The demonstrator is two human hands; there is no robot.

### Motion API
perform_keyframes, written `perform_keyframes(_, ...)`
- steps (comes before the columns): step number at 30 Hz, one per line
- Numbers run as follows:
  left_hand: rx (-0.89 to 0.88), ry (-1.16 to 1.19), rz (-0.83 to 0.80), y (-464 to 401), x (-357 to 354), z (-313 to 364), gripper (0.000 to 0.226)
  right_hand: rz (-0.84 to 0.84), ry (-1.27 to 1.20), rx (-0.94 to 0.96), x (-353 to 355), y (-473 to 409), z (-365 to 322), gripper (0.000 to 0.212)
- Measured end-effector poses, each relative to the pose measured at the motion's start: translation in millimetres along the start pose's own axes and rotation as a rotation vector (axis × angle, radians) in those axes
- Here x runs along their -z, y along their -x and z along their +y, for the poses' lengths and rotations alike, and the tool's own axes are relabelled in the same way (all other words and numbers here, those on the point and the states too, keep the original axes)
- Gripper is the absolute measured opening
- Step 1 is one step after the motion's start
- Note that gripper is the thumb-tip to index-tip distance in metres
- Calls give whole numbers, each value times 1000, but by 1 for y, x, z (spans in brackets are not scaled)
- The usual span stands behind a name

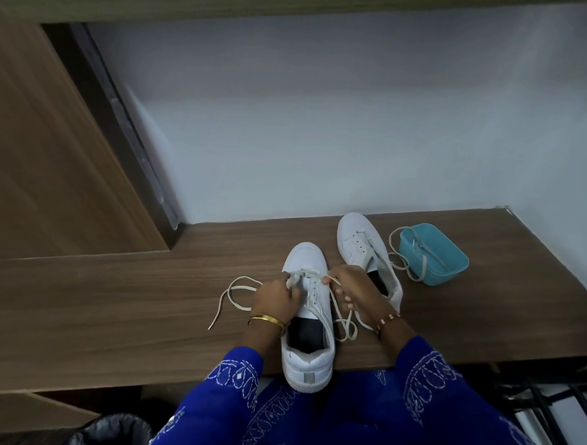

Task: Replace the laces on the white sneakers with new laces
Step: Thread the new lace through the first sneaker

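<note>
- Two sneakers on a wooden desk (121,314): near shoe (307,326) at the desk's near edge, heel overhanging toward the person, toe pointing far; this likely keeps the eyelets close under both hands.
- Far shoe (367,252), right of and beyond the first, angled, set apart as if waiting its turn. Its lace (400,266) is partly threaded and trails right to a teal tub (433,254), looping over the rim.
- Left hand (277,298), gold bangle at the wrist: fingers closed on the near shoe's left eyelet flap or the lace there; which of the two cannot be told.
- Right hand (350,288), thin bracelet: thumb and forefinger pinch the near lace (236,292) at the right eyelets, apparently feeding or tightening it.
- Near lace: crosses the lowest eyelets near the toe. One end lies looped on the desk to the left, the other curls beside the shoe on the right; both are slack, leaving length for more eyelets.
- Judgement: lacing of the near shoe is at an early stage, upper eyelets not yet filled.
- Bin (103,442), black liner, on the floor near left.
</note>
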State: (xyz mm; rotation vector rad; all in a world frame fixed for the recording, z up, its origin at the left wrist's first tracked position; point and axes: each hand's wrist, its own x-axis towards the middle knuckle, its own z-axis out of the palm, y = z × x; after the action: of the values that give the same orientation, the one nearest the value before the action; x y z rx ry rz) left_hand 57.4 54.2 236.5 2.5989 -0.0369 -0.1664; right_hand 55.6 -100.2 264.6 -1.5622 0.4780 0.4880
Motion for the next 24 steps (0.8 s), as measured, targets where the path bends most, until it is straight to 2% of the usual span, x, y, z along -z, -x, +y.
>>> perform_keyframes(2,11,-13,-12,-2,0,-1,36,105,105,122,-5,0,3,24)
perform_keyframes(8,61,100,-42,-5,1,-17,34,199,389,369,-23,-16,6,18)
perform_keyframes(11,78,206,-55,-6,1,-24,49,244,461,412,-35,-26,14,18)
perform_keyframes(13,78,214,-64,-5,1,-26,39,272,518,431,-39,-33,19,21)
perform_keyframes(14,73,211,-68,-5,2,-26,36,290,548,436,-41,-35,21,25)
perform_keyframes(17,57,216,-71,-5,1,-26,51,357,600,447,-45,-35,24,39)
perform_keyframes(20,54,181,-81,-6,0,-28,48,395,657,427,-50,-37,23,23)
perform_keyframes(24,53,236,-85,-6,-1,-31,56,392,630,445,-52,-39,23,22)
